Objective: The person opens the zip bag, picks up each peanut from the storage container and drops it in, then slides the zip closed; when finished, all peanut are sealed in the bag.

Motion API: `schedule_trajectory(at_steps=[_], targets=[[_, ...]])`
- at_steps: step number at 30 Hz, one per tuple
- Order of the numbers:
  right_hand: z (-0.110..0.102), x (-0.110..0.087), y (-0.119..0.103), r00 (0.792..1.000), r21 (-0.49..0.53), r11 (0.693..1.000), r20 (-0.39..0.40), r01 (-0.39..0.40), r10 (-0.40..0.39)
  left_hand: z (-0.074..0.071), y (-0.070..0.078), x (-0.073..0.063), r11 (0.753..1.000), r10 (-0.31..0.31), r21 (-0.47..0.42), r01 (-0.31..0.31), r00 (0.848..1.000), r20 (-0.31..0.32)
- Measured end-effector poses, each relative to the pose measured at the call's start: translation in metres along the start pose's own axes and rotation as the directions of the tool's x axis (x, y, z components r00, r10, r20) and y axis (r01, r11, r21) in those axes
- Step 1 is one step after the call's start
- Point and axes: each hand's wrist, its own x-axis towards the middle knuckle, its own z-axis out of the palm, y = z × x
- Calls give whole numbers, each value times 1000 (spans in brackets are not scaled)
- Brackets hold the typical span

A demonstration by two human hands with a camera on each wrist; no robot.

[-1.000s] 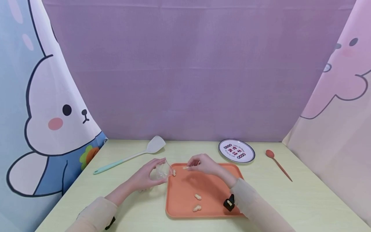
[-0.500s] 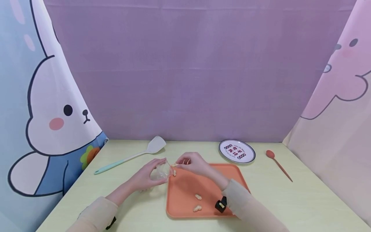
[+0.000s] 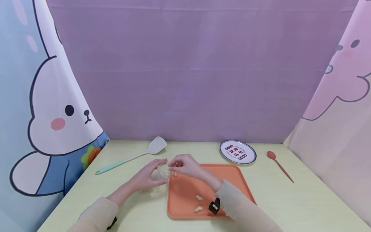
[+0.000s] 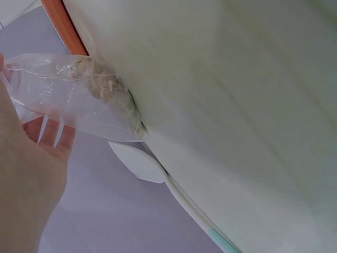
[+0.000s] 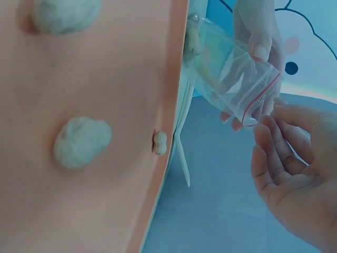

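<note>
My left hand (image 3: 146, 176) grips a clear zip bag (image 3: 163, 172) by its mouth, just left of the orange tray (image 3: 185, 187). Peanuts (image 4: 105, 87) lie in the bottom of the bag in the left wrist view. At the bag's red-striped opening is my right hand (image 5: 303, 158), fingers loosely bent, with no peanut visible between them. A tan blur shows inside the bag in the right wrist view. On the tray, two peanuts lie near the front, one of them this peanut (image 3: 198, 209); another peanut (image 5: 159, 143) sits by the left rim.
A white spatula (image 3: 156, 145) with a mint handle lies behind and left of the bag. A patterned oval plate (image 3: 237, 152) is at the back right, and a reddish wooden spoon (image 3: 271, 155) lies farther right. A purple cloth (image 3: 197, 80) hangs behind the table.
My right hand has moved left from over the tray to the bag's mouth. The peanut it pinched is no longer seen in its fingers. My left hand stays almost still with the bag.
</note>
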Motion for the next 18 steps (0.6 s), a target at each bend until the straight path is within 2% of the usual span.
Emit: schedule_trajectory(at_steps=[7, 14, 18], targets=[[-3, -1, 4, 1000, -12, 1000, -10, 10, -10, -1, 2, 0, 1000, 11, -15, -11, 1000, 0], [-4, 0, 17, 994, -18, 998, -91, 61, -62, -1, 2, 1, 1000, 15, -13, -15, 1000, -27], [-5, 2, 26, 993, -31, 999, -107, 38, -42, -1, 3, 1, 1000, 1, -12, -1, 999, -37]])
